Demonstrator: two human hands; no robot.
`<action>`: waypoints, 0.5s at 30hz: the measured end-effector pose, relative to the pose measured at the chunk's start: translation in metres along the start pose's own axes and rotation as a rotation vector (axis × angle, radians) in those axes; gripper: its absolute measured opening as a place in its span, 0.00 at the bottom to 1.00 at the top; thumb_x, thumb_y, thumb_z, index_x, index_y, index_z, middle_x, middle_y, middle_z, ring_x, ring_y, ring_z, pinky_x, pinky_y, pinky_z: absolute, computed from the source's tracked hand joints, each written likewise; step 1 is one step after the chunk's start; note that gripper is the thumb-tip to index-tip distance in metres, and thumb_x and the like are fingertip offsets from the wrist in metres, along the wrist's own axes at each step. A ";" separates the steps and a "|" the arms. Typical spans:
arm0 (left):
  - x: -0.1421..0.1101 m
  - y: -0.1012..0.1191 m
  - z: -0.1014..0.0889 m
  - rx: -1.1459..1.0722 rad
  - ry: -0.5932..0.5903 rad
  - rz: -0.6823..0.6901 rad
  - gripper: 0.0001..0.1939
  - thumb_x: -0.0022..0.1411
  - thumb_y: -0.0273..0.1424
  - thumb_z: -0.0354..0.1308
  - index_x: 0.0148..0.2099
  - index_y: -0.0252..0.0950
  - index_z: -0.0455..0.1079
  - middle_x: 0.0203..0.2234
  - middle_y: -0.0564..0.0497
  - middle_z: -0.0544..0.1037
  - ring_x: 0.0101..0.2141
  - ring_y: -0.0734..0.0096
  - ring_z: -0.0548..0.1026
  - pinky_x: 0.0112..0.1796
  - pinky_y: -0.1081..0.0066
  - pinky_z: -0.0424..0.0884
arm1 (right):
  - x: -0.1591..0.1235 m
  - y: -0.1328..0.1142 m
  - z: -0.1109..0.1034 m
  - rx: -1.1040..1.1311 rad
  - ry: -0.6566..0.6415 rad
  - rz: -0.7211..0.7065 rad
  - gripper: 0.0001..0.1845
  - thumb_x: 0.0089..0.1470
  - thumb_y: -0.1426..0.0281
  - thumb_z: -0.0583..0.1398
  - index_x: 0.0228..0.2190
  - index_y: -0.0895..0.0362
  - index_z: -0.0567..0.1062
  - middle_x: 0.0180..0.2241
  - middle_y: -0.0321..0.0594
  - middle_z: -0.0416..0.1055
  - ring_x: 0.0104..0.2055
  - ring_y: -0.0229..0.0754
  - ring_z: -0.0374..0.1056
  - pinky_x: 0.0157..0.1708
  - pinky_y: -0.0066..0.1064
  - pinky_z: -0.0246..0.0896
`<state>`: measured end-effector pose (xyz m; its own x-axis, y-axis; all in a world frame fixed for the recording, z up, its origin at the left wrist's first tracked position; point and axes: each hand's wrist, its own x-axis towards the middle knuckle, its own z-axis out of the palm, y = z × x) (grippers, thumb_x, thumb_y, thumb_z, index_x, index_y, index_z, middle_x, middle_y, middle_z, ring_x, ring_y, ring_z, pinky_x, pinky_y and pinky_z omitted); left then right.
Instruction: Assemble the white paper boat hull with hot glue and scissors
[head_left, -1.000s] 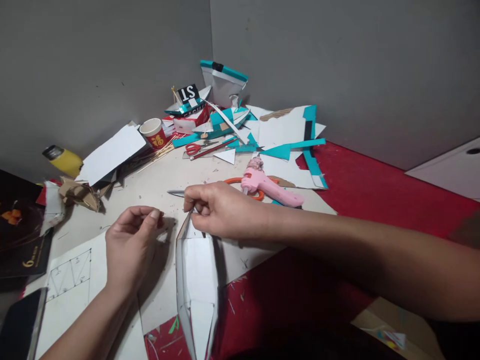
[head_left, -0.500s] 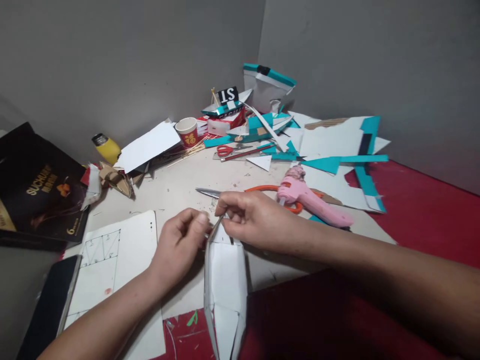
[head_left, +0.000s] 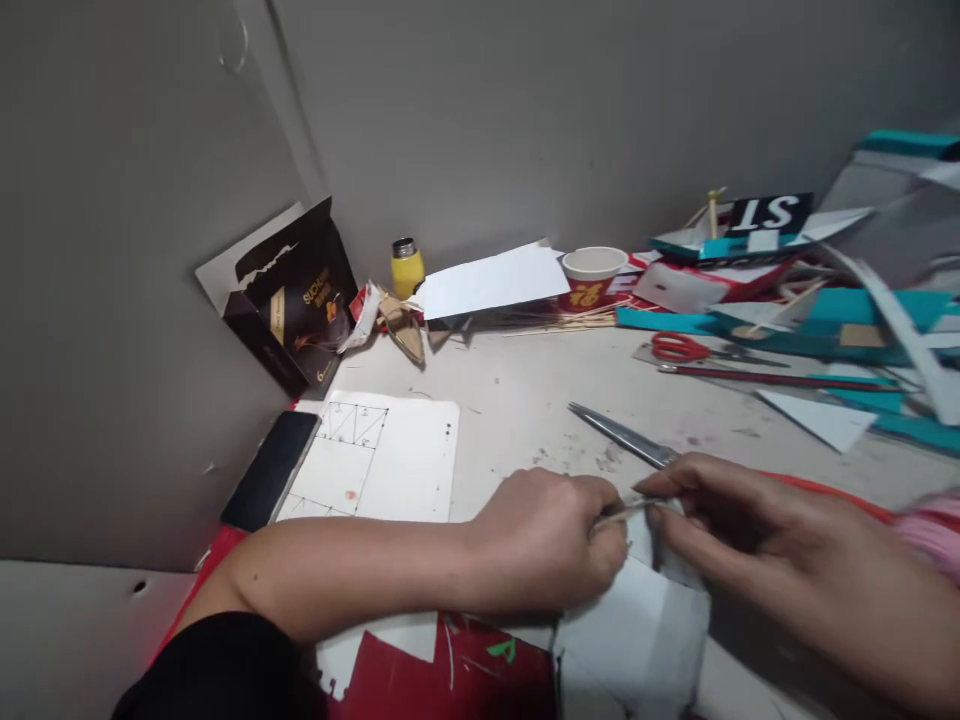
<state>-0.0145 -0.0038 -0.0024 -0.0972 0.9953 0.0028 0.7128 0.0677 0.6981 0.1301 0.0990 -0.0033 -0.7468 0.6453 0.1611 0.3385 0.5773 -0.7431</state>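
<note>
My left hand (head_left: 551, 540) is closed, its fingers pinching the pointed tip of a white folded cardboard piece (head_left: 637, 640) that lies on the work surface. My right hand (head_left: 757, 545) meets it from the right, thumb and fingers pinching the same tip. Both hands touch at the tip, near the lower middle of the view. The blades of a pair of scissors (head_left: 619, 436) stick out just beyond my right fingers; orange handles show behind that hand.
A white sheet with pencilled triangles (head_left: 375, 460) and a dark phone (head_left: 271, 468) lie at the left. A dark box (head_left: 292, 300), a yellow bottle (head_left: 407, 268), a paper cup (head_left: 592, 275), red scissors (head_left: 679, 347) and teal and white card scraps (head_left: 825, 320) line the back wall. Red paper (head_left: 450, 680) lies near me.
The view has swung to the left, so the clutter now sits at the right. My left hand has moved in and closed on the cardboard tip beside my right hand.
</note>
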 end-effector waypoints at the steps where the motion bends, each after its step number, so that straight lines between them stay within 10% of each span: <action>1: -0.001 0.000 0.001 -0.010 0.002 0.013 0.09 0.57 0.29 0.51 0.32 0.34 0.73 0.23 0.45 0.76 0.24 0.66 0.70 0.25 0.69 0.60 | -0.001 -0.001 0.001 -0.014 -0.024 0.007 0.03 0.47 0.69 0.57 0.26 0.53 0.71 0.17 0.36 0.68 0.18 0.41 0.64 0.18 0.30 0.57; 11: 0.003 -0.004 0.001 -0.070 0.045 0.016 0.12 0.60 0.28 0.50 0.25 0.38 0.67 0.17 0.54 0.69 0.20 0.71 0.64 0.24 0.70 0.56 | 0.001 -0.012 -0.004 0.039 -0.080 0.072 0.22 0.47 0.80 0.55 0.46 0.58 0.69 0.20 0.28 0.63 0.23 0.34 0.60 0.25 0.25 0.54; 15: 0.003 -0.002 0.001 -0.082 0.045 0.002 0.11 0.59 0.28 0.51 0.25 0.38 0.68 0.17 0.55 0.69 0.20 0.72 0.63 0.24 0.71 0.56 | 0.002 -0.013 -0.006 0.046 -0.084 0.114 0.16 0.46 0.81 0.55 0.39 0.59 0.71 0.20 0.29 0.63 0.24 0.33 0.60 0.27 0.25 0.54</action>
<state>-0.0158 -0.0014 -0.0042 -0.1281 0.9911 0.0354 0.6540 0.0576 0.7543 0.1278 0.0954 0.0109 -0.7509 0.6601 0.0208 0.3988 0.4783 -0.7824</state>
